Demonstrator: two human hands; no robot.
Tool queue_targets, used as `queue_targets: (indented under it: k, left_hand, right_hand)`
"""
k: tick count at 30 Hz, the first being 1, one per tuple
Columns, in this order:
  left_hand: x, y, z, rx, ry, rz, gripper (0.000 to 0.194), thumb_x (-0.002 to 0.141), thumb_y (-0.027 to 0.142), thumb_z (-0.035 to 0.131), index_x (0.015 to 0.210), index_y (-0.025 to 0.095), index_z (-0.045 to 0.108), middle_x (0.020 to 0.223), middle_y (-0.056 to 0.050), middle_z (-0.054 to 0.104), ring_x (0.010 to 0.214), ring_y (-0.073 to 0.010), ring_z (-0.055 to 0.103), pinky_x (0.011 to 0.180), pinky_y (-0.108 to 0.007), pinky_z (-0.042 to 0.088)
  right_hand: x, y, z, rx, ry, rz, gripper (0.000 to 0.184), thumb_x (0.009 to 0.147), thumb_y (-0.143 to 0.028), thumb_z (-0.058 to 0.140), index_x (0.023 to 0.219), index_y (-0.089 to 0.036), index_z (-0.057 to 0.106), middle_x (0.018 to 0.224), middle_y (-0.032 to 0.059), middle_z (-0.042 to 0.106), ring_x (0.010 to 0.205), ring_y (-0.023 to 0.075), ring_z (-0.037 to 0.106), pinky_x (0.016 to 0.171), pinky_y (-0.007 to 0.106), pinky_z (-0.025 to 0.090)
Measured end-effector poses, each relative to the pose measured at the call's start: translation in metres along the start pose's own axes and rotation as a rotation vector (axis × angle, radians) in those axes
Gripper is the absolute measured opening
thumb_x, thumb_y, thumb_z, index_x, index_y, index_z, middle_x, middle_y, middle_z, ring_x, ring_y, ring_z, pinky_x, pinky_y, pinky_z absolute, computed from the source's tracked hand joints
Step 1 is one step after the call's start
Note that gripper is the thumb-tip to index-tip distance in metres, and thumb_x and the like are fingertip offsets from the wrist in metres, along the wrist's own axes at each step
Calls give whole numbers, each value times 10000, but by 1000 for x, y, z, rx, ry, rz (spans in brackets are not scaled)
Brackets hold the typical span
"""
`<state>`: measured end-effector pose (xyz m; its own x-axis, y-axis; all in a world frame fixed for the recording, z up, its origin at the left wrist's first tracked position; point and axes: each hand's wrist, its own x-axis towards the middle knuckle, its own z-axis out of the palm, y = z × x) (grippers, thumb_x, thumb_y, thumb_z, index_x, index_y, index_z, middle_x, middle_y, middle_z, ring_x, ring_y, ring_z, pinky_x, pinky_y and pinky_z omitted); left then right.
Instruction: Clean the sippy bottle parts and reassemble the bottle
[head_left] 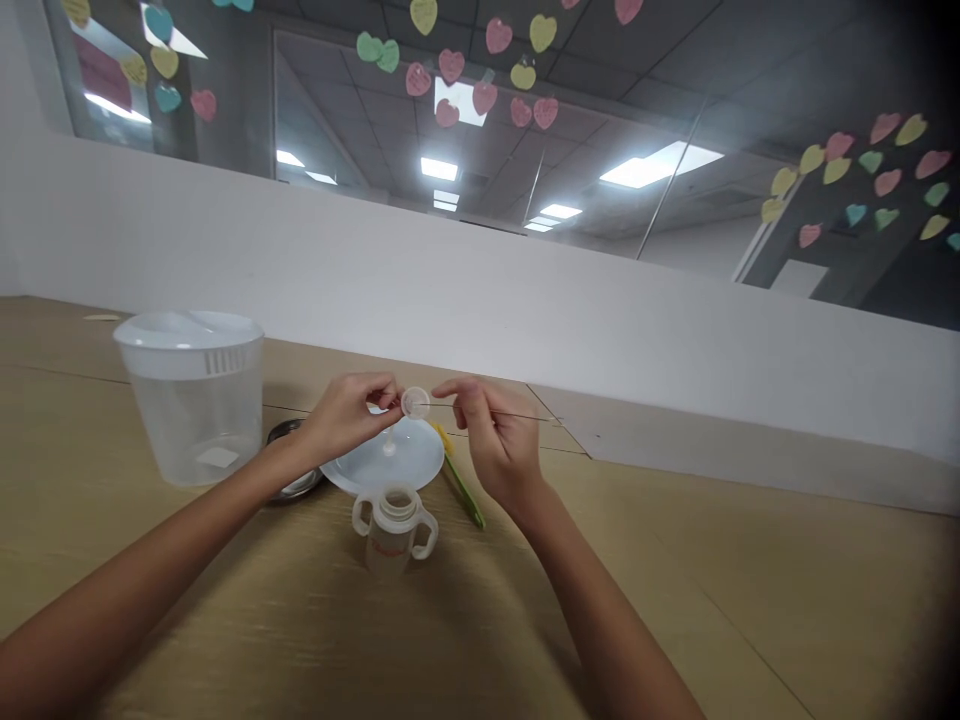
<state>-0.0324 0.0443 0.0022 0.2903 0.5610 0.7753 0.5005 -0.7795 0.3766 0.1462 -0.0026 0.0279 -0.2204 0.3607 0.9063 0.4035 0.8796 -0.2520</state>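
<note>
My left hand [346, 412] pinches a small round translucent cap-like part [415, 402] with a thin tube hanging below it, held above a white plate [360, 470]. My right hand [499, 440] is closed in a pinch on a thin wire-like rod [525, 417] whose tip points at the round part. In front of the plate on the wooden table [712, 600] stands an open two-handled baby bottle [394, 528].
A clear plastic pitcher with a lid [191, 395] stands at the left. A dark round lid-like object [289, 485] lies beside the plate. A green and yellow brush [459, 480] lies right of the plate. A white wall with a window runs behind the table.
</note>
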Motion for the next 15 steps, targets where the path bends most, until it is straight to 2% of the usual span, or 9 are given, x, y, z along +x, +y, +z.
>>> queue_targets:
  k: [3, 6, 11, 15]
  left_hand:
    - [0, 4, 1, -17, 0, 15, 273, 741, 195, 554, 576, 176, 338, 593, 59, 528, 564, -68, 457, 553, -176, 351]
    - [-1, 8, 1, -34, -15, 32, 260, 744, 185, 541, 578, 177, 341, 623, 51, 569, 581, -71, 478, 572, -180, 368]
    - [-3, 9, 3, -78, 5, 40, 286, 752, 188, 550, 564, 179, 335, 639, 42, 598, 597, -76, 514, 593, -184, 392]
    - [-4, 5, 5, -67, -10, 64, 285, 777, 221, 549, 577, 179, 350, 657, 32, 601, 610, -86, 532, 598, -194, 400]
  right_hand:
    - [-3, 0, 1, -87, 17, -107, 467, 963, -354, 307, 623, -158, 561, 556, -2, 512, 515, 78, 472, 526, 207, 366]
    - [-5, 5, 5, -135, 2, -157, 461, 967, -327, 300, 586, -166, 503, 535, -10, 481, 498, 75, 448, 521, 204, 358]
    - [-7, 16, 13, -113, 49, -113, 434, 964, -300, 304, 583, -175, 471, 521, -18, 456, 480, 76, 433, 505, 205, 348]
    - [-8, 22, 18, -88, 11, -47, 448, 961, -326, 300, 581, -175, 483, 527, -14, 472, 482, 80, 437, 506, 210, 345]
